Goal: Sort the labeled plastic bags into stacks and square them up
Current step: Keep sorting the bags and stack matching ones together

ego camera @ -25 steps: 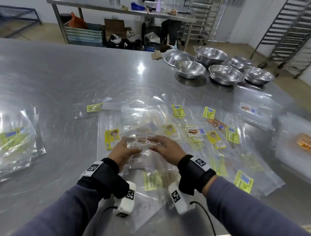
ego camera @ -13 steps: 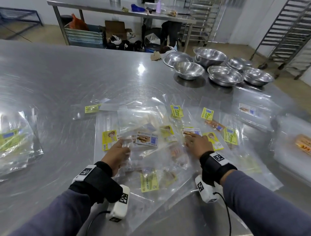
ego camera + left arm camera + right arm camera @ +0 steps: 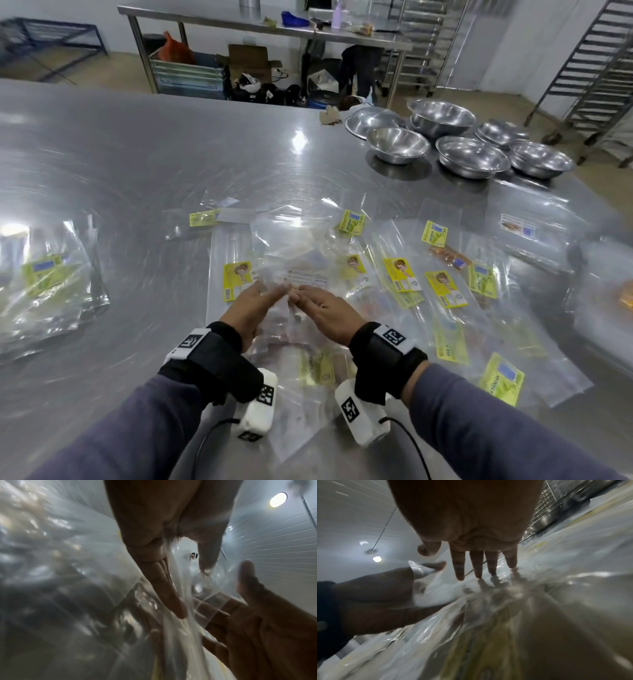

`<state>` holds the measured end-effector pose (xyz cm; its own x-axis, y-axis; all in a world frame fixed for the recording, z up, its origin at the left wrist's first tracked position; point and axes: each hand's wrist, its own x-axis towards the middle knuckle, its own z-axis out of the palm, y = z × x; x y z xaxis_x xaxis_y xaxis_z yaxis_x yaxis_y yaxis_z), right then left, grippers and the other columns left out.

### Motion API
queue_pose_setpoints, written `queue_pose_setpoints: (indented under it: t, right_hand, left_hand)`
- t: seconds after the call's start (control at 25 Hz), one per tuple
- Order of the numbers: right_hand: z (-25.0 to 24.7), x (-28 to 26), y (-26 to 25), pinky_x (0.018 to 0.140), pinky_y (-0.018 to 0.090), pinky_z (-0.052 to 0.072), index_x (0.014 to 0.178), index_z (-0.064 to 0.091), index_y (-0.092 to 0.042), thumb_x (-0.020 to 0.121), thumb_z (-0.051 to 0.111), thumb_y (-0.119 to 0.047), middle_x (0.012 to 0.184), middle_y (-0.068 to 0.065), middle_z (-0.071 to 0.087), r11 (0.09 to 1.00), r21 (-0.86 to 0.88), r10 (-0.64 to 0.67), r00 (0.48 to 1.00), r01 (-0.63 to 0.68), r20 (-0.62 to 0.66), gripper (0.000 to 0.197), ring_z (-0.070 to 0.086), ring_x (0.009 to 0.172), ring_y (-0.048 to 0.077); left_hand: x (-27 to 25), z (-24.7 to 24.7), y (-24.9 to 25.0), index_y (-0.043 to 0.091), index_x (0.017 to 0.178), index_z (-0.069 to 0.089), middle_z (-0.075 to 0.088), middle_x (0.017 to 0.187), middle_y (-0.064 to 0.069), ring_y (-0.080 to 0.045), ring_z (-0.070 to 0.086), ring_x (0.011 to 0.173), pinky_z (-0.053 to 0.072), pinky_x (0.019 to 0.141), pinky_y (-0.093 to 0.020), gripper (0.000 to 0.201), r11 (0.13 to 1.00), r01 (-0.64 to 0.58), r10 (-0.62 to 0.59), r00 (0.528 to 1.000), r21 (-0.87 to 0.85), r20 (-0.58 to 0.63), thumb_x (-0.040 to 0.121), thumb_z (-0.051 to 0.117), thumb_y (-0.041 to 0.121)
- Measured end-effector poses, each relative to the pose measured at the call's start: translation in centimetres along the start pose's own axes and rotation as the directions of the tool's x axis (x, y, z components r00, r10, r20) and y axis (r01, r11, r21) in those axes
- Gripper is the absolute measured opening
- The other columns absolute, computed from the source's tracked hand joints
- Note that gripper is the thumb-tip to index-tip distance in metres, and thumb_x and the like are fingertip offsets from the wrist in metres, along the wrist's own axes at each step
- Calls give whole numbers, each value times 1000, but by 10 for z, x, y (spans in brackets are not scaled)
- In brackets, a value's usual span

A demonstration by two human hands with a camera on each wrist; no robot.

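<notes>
Clear plastic bags with yellow or white labels lie strewn over the steel table [image 3: 171,164]. At the centre my left hand [image 3: 263,294] pinches a small bunch of clear bags [image 3: 308,274] with a white label between thumb and fingers. In the left wrist view the bag film [image 3: 176,628] runs between my left hand's [image 3: 193,590] thumb and fingers. My right hand [image 3: 308,298] sits right beside it. In the right wrist view my right hand [image 3: 450,563] has straight fingers, their tips touching the bags [image 3: 505,595].
A stack of green-labelled bags [image 3: 48,281] lies at the far left. Yellow-labelled bags [image 3: 445,287] spread out to the right, and another pile [image 3: 616,298] sits at the right edge. Several steel bowls [image 3: 397,144] stand at the back right.
My right hand reached right onto a white-labelled bag, then came back left to meet my left hand. That bag no longer lies at its earlier spot.
</notes>
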<state>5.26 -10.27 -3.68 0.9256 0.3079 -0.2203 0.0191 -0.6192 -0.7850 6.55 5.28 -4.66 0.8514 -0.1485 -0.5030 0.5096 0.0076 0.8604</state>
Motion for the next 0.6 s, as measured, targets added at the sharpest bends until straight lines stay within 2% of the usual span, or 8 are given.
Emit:
queue_pose_setpoints:
  t: [0.08, 0.12, 0.16, 0.28, 0.4, 0.44, 0.52, 0.6]
  right_hand:
    - [-7, -2, -1, 93, 25, 34, 121, 60, -9, 97, 44, -34, 126, 11, 57, 1000, -2, -3, 999, 3, -48, 38, 49, 120, 23]
    - [-12, -2, 0, 97, 25, 32, 125, 56, -7, 97, 46, -34, 133, 12, 52, 998, -56, 17, 997, -22, -82, 40, 45, 125, 23]
    - [-16, 0, 3, 104, 25, 27, 131, 51, -8, 96, 48, -34, 142, 10, 44, 990, -125, 46, 993, -60, -112, 44, 38, 132, 22]
    - [-22, 8, 16, 112, 30, 23, 141, 36, -10, 92, 55, -37, 149, 6, 34, 943, -260, 169, 972, -207, -164, 59, 29, 138, 21]
    - [-27, 16, 29, 104, 36, 35, 133, 43, -9, 90, 56, -41, 137, 9, 43, 832, -494, 227, 967, -252, -111, 55, 39, 129, 26]
    - [-30, 18, 32, 100, 37, 38, 126, 49, -9, 89, 56, -43, 131, 9, 46, 796, -552, 229, 967, -250, -107, 50, 43, 124, 27]
    - [-39, 23, 37, 95, 36, 41, 116, 53, -10, 87, 59, -43, 125, 8, 50, 748, -599, 250, 957, -286, -145, 45, 47, 118, 27]
    - [-42, 29, 35, 99, 35, 39, 124, 51, -12, 84, 64, -39, 132, 8, 48, 758, -574, 245, 951, -311, -191, 50, 45, 122, 26]
  left_hand:
    - [-4, -6, 2, 12, 104, 56, 61, 79, -7, -15, 60, 64, 47, 47, -21, 20, 999, -14, 15, 1000, 50, -20, 86, 61, 5]
    - [-4, -12, 3, 10, 106, 54, 56, 71, -7, -14, 54, 54, 41, 39, -18, 27, 997, -20, 24, 998, 72, -50, 85, 53, -7]
    - [-5, -20, 4, 8, 109, 53, 53, 68, -7, -15, 49, 53, 39, 38, -19, 33, 996, -16, 22, 997, 91, -72, 84, 46, -13]
    - [-6, -52, 8, 5, 114, 54, 56, 78, -12, -19, 46, 61, 40, 54, -27, 39, 994, -11, 28, 987, 108, -158, 83, 39, -14]
    - [-11, -95, 6, 5, 111, 55, 60, 85, -15, -21, 50, 65, 41, 57, -29, 38, 999, 9, 2, 964, 42, -265, 82, 39, -14]
    - [-14, -109, 4, 5, 112, 56, 62, 88, -16, -24, 56, 70, 46, 61, -34, 36, 999, 3, 7, 960, 34, -279, 82, 44, -11]
    - [-12, -133, -11, 5, 114, 59, 68, 97, -18, -35, 64, 86, 53, 80, -49, 41, 997, 11, 13, 954, 77, -301, 73, 61, 0]
    - [-11, -145, -23, 5, 111, 60, 68, 102, -19, -39, 64, 94, 49, 91, -54, 44, 993, 29, 7, 953, 114, -303, 67, 67, 1]
